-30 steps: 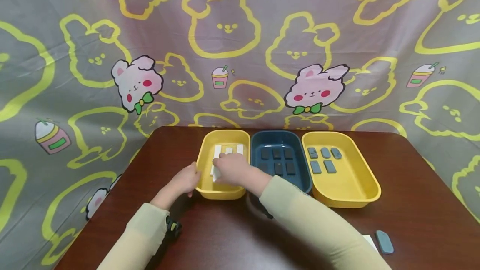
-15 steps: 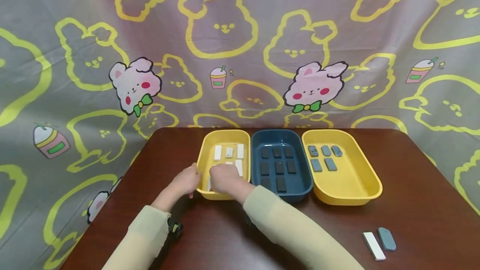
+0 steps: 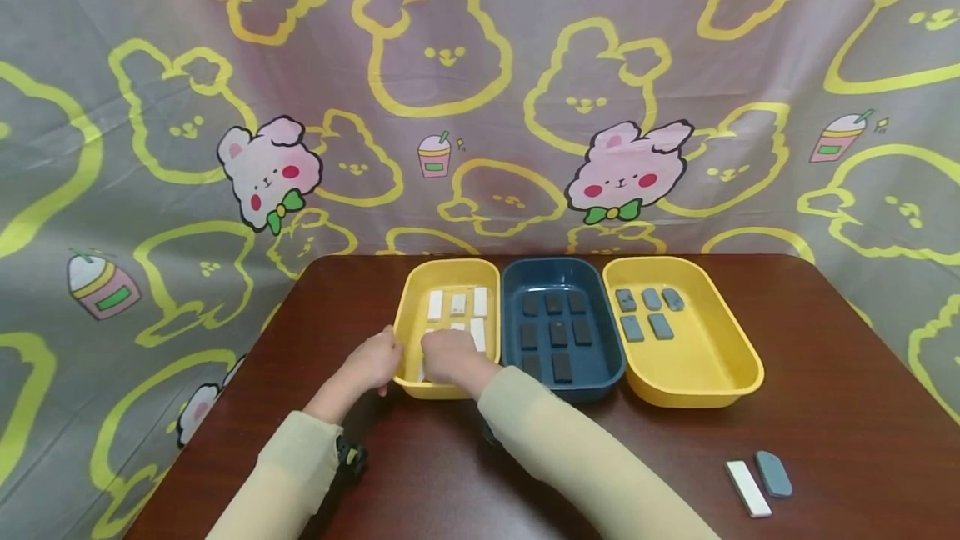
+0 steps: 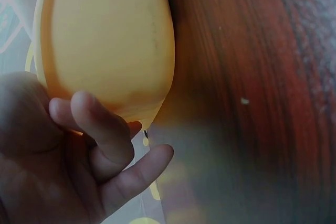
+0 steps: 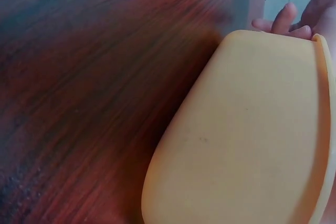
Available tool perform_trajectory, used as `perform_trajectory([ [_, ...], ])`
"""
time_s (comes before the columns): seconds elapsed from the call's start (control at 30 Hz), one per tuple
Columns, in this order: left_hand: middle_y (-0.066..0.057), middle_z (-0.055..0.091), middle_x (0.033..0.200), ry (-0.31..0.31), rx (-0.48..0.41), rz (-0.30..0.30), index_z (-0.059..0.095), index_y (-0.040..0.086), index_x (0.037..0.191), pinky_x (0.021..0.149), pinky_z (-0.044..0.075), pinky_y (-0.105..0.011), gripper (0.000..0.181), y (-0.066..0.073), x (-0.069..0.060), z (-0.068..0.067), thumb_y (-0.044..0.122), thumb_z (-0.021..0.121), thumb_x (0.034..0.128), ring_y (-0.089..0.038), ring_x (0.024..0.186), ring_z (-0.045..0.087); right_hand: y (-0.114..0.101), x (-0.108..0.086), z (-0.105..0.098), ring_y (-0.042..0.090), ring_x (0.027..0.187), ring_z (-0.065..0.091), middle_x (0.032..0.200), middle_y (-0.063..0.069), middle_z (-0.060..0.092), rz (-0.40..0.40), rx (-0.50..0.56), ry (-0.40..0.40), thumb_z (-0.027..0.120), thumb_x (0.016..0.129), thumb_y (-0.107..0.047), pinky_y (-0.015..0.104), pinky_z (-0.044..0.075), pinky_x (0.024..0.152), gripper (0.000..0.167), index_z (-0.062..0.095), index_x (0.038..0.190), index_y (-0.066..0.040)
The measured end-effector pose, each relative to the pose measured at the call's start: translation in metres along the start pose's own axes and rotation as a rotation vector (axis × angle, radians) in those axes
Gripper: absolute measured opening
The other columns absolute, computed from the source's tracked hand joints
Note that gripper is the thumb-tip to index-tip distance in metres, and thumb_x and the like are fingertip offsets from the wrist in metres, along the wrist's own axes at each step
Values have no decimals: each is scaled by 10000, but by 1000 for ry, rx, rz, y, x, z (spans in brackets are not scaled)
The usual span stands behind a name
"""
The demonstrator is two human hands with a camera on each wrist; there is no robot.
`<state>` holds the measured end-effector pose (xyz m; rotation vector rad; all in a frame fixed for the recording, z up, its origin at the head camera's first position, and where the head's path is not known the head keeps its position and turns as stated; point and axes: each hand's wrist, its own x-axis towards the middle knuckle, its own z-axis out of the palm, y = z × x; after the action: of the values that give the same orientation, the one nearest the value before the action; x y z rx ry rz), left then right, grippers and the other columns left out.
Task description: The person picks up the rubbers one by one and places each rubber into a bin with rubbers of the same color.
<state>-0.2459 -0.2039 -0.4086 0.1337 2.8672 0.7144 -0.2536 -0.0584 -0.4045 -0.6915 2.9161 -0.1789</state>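
My left hand (image 3: 377, 359) grips the left side of the left yellow tray (image 3: 438, 391); in the left wrist view its curled fingers (image 4: 107, 137) lie against the tray's outer wall. Inside that tray, near the front left, my right hand (image 3: 452, 355) pinches a flat white block (image 3: 422, 371), mostly covered by the fingers. Behind the hand lie several white blocks (image 3: 458, 304) in rows, some partly hidden. The right wrist view has the tray's outside wall (image 5: 247, 129) and my left fingers, but not the right hand.
Right of it stands a dark blue tray (image 3: 581, 394) with rows of dark blocks (image 3: 558, 333). Beyond is another yellow tray (image 3: 705, 365) with several grey-blue blocks (image 3: 660, 327). A white strip (image 3: 748, 488) and a grey-blue piece (image 3: 773, 474) lie on the table at front right.
My right hand has moved toward the front left of the yellow tray with the white block, then stayed almost still. The left hand keeps its grip on the tray.
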Motion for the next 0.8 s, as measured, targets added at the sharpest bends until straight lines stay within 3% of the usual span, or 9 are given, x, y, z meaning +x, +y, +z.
perform_trajectory([
  [0.37, -93, 550, 597, -3, 25, 1, 394, -125, 1281, 489, 435, -319, 374, 5, 0, -3, 131, 343, 1012, -204, 404, 561, 5, -2, -10, 138, 654, 539, 740, -35, 594, 0, -34, -39, 641, 865, -234, 328, 474, 598, 112, 611, 781, -166],
  [0.6, -98, 551, 605, -2, 24, -5, 400, -131, 1262, 492, 438, -321, 366, 3, -2, -5, 131, 353, 1010, -218, 407, 575, 6, -7, -18, 132, 665, 558, 741, -40, 602, -10, -35, -41, 753, 811, -411, 344, 486, 612, 288, 610, 771, -165],
  [0.8, -106, 552, 626, -28, 22, -23, 366, -127, 1304, 495, 436, -322, 389, 1, -1, -2, 139, 337, 1022, -230, 424, 580, 15, -17, -37, 136, 725, 559, 778, -28, 606, -45, -68, -24, 787, 776, -381, 356, 496, 681, 299, 648, 902, -148],
])
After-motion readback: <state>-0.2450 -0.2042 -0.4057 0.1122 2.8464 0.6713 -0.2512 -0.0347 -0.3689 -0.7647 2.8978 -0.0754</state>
